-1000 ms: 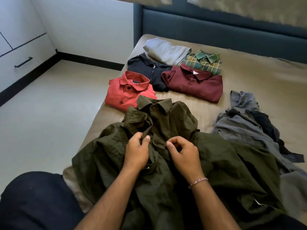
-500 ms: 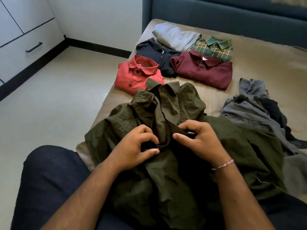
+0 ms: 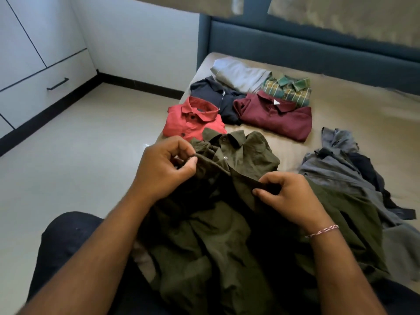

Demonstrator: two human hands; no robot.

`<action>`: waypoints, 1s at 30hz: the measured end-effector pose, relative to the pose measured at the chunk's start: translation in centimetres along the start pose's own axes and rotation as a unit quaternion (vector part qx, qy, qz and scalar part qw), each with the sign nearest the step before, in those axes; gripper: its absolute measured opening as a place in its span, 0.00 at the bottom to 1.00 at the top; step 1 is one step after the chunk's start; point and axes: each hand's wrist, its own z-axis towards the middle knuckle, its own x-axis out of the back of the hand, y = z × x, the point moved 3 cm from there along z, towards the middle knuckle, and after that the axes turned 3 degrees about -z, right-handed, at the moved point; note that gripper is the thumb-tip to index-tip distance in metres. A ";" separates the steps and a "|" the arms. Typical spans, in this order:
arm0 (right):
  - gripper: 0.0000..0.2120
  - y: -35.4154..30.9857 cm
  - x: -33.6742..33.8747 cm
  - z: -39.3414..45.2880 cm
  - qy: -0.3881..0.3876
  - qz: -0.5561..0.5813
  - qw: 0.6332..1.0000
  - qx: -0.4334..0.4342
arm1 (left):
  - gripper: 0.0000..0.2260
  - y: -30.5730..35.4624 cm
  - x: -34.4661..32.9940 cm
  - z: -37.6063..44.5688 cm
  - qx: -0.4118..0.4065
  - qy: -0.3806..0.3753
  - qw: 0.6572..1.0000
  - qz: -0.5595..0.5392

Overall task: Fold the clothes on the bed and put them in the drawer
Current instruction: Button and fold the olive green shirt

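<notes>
Olive shirt (image 3: 238, 160), unfolded, lay across lap and bed (image 3: 363, 123), pinched at the placket by left hand (image 3: 163, 169) and right hand (image 3: 288, 196). Five folded garments beyond; grey heap (image 3: 341, 169) unfolded; drawer (image 3: 45, 92) shut.

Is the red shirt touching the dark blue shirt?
Touching. The head view shows the red shirt lying against the dark blue shirt, no bed showing between them.

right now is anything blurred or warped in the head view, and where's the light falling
Head view: the olive shirt and both hands, left hand and right hand, are fairly sharp; the top edge is smeared; the headboard bows from the wide lens; soft light with a small glare spot on the floor.
</notes>
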 end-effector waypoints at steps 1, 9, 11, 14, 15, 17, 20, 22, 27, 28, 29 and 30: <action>0.05 0.0 0.4 0.8 0.005 0.033 0.999 -0.011 | 0.05 0.0 0.0 1.8 0.006 -0.004 1.000 0.008; 0.10 -2.3 8.9 10.1 0.368 0.182 0.908 -0.082 | 0.03 6.5 -0.7 15.0 -0.141 0.145 0.972 0.119; 0.06 -3.6 9.2 8.0 0.320 0.085 0.942 -0.054 | 0.02 6.9 -1.1 12.1 -0.176 0.141 0.963 0.148; 0.06 -3.1 4.7 2.8 0.186 0.045 0.980 -0.063 | 0.07 3.8 -2.8 4.8 -0.152 0.105 0.975 0.124; 0.06 -2.7 2.9 1.2 0.146 0.078 0.983 -0.075 | 0.09 2.6 -3.4 2.6 -0.130 0.092 0.981 0.113; 0.08 -2.0 -0.9 -1.6 0.077 0.170 0.974 -0.126 | 0.11 0.0 -4.9 -1.9 -0.087 0.059 0.987 0.124; 0.10 -2.0 -4.5 -3.9 0.035 0.281 0.942 -0.181 | 0.06 -2.0 -5.6 -5.4 -0.075 0.031 0.986 0.145; 0.14 -2.4 -5.0 -4.4 0.050 0.339 0.921 -0.186 | 0.06 -2.0 -4.6 -5.5 -0.081 0.040 0.989 0.116; 0.08 -2.7 -4.4 -4.3 -0.009 0.486 0.855 -0.181 | 0.08 -0.5 -3.7 -5.8 -0.036 0.077 0.996 0.021; 0.09 -2.8 -4.5 -4.4 -0.048 0.498 0.849 -0.169 | 0.07 -0.4 -4.0 -6.5 -0.026 0.076 0.997 0.009; 0.11 -3.0 -4.5 -4.4 -0.076 0.498 0.849 -0.160 | 0.07 -0.5 -4.3 -7.1 -0.015 0.075 0.997 -0.006; 0.13 -2.9 -4.6 -4.6 -0.085 0.494 0.851 -0.156 | 0.07 -0.6 -4.6 -7.7 -0.003 0.076 0.997 -0.022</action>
